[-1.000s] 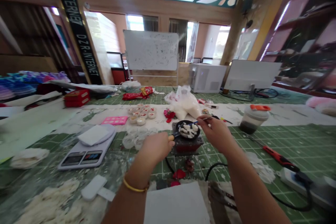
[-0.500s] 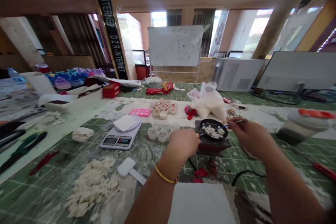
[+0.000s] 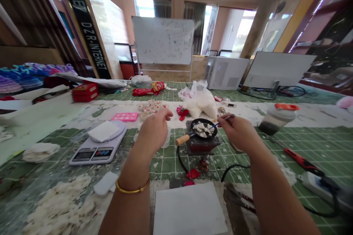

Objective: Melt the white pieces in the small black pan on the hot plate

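Note:
A small black frying pan [image 3: 216, 135] with a wooden handle [image 3: 182, 139] rests on a compact electric hot plate [image 3: 205, 147]. White wax-like chunks [image 3: 202, 129] lie in the pan. My right hand [image 3: 237, 129] is closed on a thin blue stirring stick [image 3: 215, 126], whose tip reaches into the chunks. My left hand [image 3: 156, 128] is off the handle, in the air to its left, with fingers loosely apart and nothing in them. Behind that hand are small filled cups with red bits [image 3: 154, 106], and clear empty cups [image 3: 166, 141] are partly hidden by it.
A kitchen scale [image 3: 97, 147] and a heap of white flakes [image 3: 60, 202] lie left. Near me is a white board [image 3: 190, 211]. White bags [image 3: 200, 102] stand behind the pan. An orange-lidded jug [image 3: 277, 119], a red-handled tool [image 3: 303, 161] and cables are at right.
My left hand has let go of the pan's handle and moved left and up. My right hand still holds the stick in the pan. The view has turned to the right.

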The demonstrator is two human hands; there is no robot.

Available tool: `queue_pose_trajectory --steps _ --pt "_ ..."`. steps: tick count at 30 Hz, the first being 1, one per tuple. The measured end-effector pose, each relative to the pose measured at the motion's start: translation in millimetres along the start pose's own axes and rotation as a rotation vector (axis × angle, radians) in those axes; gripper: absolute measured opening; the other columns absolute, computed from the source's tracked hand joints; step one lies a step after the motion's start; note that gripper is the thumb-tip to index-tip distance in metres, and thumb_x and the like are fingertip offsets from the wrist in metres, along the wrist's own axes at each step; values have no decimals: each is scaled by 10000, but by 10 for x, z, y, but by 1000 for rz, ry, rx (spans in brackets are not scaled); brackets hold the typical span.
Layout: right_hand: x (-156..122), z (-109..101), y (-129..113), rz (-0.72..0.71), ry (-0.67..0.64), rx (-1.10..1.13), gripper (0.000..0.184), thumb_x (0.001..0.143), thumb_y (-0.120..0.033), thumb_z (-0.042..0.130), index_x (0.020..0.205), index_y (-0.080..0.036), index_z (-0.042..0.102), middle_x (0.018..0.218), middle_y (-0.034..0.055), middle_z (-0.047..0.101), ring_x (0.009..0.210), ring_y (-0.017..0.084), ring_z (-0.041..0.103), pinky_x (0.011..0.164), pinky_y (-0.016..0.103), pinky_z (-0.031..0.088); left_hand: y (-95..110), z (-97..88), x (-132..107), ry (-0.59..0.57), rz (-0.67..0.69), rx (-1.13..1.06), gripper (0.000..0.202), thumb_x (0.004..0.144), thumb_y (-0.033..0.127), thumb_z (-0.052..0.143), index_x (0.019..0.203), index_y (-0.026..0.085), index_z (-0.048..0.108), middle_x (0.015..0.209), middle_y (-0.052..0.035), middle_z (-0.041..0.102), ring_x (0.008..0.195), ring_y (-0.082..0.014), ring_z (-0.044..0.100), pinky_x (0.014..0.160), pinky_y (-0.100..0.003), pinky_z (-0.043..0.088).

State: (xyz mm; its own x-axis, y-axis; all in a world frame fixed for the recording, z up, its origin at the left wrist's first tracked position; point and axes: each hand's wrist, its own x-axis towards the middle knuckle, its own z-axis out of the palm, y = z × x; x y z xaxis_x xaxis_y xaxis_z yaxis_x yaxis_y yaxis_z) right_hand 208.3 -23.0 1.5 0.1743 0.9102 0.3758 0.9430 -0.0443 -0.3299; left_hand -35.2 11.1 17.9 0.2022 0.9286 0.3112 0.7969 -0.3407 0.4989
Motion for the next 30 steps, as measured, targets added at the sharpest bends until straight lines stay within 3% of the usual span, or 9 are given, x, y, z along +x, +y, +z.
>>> queue_pose_trajectory --steps 2,4,8,10,12,17,20,24,30 --pt "-3 -21 -3 -4 25 13 346 796 -417 370 780 -204 643 761 44 655 719 177 579 615 250 360 72 65 -1 0 15 3 344 763 168 270 936 225 562 951 0 614 872 -150 534 741 -246 391" --pt "-9 -40 -8 -30 16 27 325 801 -399 374 804 -210 639 768 37 656 725 170 580 617 242 356 141 119 -15 -51 22 43 343 794 247 254 944 218 561 943 -22 620 873 -170 535 734 -262 391" --pt "-15 -51 -9 -60 -20 -11 291 805 -350 379 824 -202 630 758 43 658 708 168 579 615 240 347 194 193 -60 -326 8 195 486 764 536 260 903 174 552 871 -89 625 750 -206 563 599 -272 387" --pt "-17 -38 -15 -44 7 18 308 810 -361 368 816 -199 630 773 46 657 718 168 579 612 236 347 179 227 -75 -449 5 270 489 729 574 295 821 174 559 829 -90 624 700 -204 565 552 -262 371" --pt "-18 -15 -33 -43 36 66 318 817 -372 353 842 -210 625 776 38 656 719 162 579 608 231 346 158 260 -81 -501 11 313 446 721 561 321 774 188 558 787 -72 621 665 -196 560 535 -258 359" --pt "-12 27 -79 -124 -8 45 302 823 -345 350 839 -207 617 744 34 653 705 157 577 606 227 338 148 302 -76 -488 52 347 344 746 472 341 748 203 555 747 -56 617 630 -190 555 518 -258 341" --pt "-14 4 -70 -95 25 24 310 830 -340 339 845 -196 612 773 44 652 734 158 577 635 230 339 168 298 -78 -480 80 351 313 753 441 346 724 206 551 739 -51 620 627 -194 555 502 -256 329" --pt "-32 -44 -65 -70 17 -57 334 831 -345 331 796 -177 617 769 66 649 742 179 574 654 254 334 184 289 -82 -484 75 350 329 763 441 327 715 205 552 739 -53 621 617 -193 553 507 -260 333" --pt "-54 -54 -67 -100 -14 25 352 833 -361 324 770 -189 625 789 56 646 743 160 571 637 233 332 180 301 -78 -486 68 350 359 763 465 305 697 204 543 717 -49 617 599 -186 548 499 -256 325"
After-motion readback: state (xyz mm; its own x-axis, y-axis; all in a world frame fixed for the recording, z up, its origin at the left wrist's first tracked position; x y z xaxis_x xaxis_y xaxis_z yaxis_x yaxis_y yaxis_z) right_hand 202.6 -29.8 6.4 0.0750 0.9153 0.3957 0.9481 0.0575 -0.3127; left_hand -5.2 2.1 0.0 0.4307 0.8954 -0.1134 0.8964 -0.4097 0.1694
